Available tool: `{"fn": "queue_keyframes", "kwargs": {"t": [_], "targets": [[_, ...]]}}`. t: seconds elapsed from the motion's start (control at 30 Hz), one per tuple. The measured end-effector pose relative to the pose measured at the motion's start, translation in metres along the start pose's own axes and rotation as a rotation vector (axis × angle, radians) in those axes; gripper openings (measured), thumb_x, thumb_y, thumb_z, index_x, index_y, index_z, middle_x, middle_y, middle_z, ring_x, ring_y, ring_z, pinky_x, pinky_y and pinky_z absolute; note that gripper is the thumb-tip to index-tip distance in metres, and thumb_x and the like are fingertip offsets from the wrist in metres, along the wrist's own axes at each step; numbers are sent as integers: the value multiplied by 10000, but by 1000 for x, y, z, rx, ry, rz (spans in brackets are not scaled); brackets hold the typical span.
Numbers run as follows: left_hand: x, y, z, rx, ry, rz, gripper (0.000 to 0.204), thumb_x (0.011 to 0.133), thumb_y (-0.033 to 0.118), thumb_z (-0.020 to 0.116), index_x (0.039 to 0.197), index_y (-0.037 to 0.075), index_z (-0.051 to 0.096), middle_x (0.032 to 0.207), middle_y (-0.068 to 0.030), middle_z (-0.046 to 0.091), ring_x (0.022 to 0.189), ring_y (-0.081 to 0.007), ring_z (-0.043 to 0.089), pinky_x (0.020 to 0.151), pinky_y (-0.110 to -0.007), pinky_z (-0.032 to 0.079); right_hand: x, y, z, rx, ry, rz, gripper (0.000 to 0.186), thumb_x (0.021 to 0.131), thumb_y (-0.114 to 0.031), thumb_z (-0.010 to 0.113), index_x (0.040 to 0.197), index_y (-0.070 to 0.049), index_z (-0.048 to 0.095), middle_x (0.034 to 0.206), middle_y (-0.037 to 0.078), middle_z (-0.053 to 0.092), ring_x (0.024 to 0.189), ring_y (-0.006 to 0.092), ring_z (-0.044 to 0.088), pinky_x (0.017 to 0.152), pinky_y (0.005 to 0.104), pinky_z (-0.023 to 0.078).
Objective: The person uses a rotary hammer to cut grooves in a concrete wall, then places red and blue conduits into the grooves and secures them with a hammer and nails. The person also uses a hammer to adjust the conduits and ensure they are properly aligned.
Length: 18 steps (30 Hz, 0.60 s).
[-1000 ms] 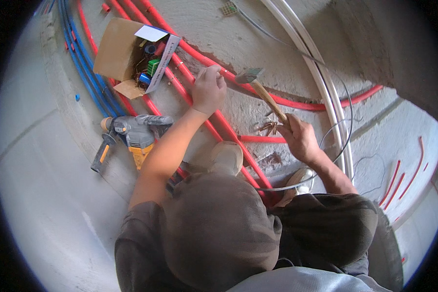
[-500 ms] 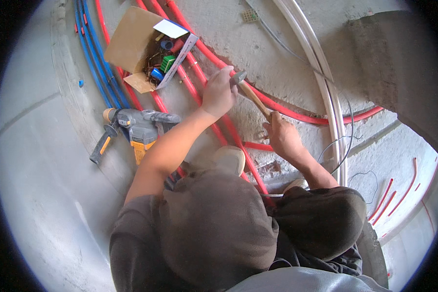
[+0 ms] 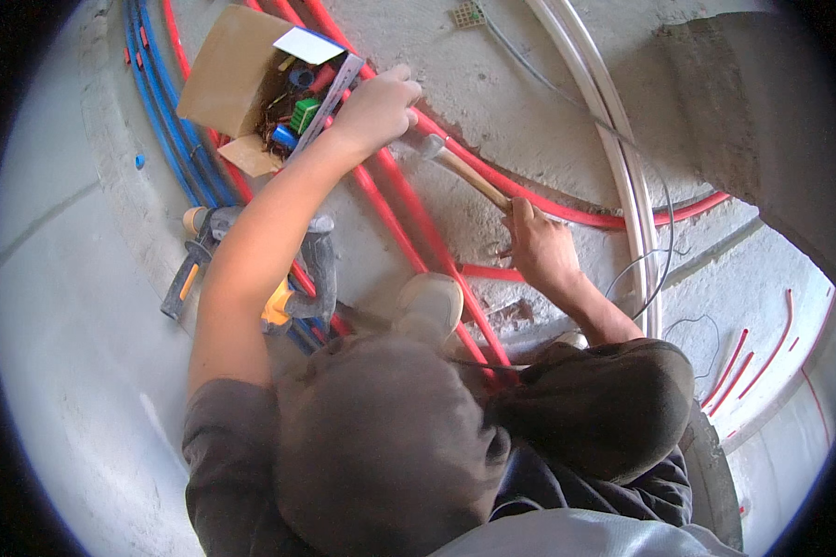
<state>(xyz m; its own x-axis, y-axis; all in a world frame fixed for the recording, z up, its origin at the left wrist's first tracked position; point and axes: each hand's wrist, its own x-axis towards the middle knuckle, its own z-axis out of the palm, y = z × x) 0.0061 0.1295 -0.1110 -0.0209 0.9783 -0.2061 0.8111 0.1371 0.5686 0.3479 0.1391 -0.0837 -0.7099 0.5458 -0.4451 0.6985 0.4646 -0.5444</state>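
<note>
My left hand (image 3: 373, 107) is at the right side of the open cardboard box (image 3: 229, 72), over the red pipes (image 3: 399, 204), its fingers curled; what they hold, if anything, is hidden. Inside the box are a green block (image 3: 305, 115), a blue item (image 3: 283, 136) and loose small parts. My right hand (image 3: 543, 246) grips a wooden-handled hammer (image 3: 474, 181), whose metal head lies just below and right of my left hand. Small brownish pieces poke out beside the right hand's fingers, too small to name.
A rotary hammer drill (image 3: 274, 302) lies on the left, partly behind my left arm, beside blue pipes (image 3: 163, 107). White conduits (image 3: 613, 139) and a grey cable (image 3: 548, 85) cross the rough concrete (image 3: 529, 111). A dark concrete block (image 3: 724, 111) stands at the upper right.
My left hand has moved up and leftward toward the box. The hammer head rose briefly beside that hand, then sank slightly; my right hand has shifted a little left since the first frame.
</note>
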Motion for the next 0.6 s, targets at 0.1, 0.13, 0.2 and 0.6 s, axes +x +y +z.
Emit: {"fn": "queue_keyframes", "kwargs": {"t": [0.1, 0.13, 0.2, 0.6], "targets": [[2, 0, -7, 16, -42, -33, 198, 850, 147, 742, 912, -15, 647, 993, -172, 599, 931, -411, 622, 817, -479, 489, -1, -3, -6, 49, 130, -151, 202, 1000, -157, 616, 1115, -30, 509, 949, 218, 676, 777, 442, 695, 626, 544, 556], [1, -1, -6, 18, -27, -11, 194, 855, 150, 741, 925, -12, 659, 1000, -169, 603, 940, -410, 626, 819, -480, 492, -7, -2, -7, 48, 189, -224, 212, 994, -168, 619, 1114, -32, 509, 942, 207, 674, 754, 423, 699, 601, 532, 562], [0, -4, -3, 42, -20, 19, 192, 876, 158, 737, 969, -4, 690, 1024, -161, 615, 965, -410, 639, 827, -487, 502, -13, 5, 0, 32, 232, -294, 203, 982, -162, 621, 1095, -35, 509, 910, 188, 672, 726, 405, 704, 587, 530, 570], [-1, -12, -1, 104, 2, 90, 199, 901, 182, 733, 919, -6, 670, 1013, -165, 614, 937, -409, 650, 816, -492, 508, 4, 14, 9, -213, -39, 18, 273, 936, -107, 649, 1161, -40, 510, 969, 186, 676, 807, 417, 727, 652, 541, 593]]}}
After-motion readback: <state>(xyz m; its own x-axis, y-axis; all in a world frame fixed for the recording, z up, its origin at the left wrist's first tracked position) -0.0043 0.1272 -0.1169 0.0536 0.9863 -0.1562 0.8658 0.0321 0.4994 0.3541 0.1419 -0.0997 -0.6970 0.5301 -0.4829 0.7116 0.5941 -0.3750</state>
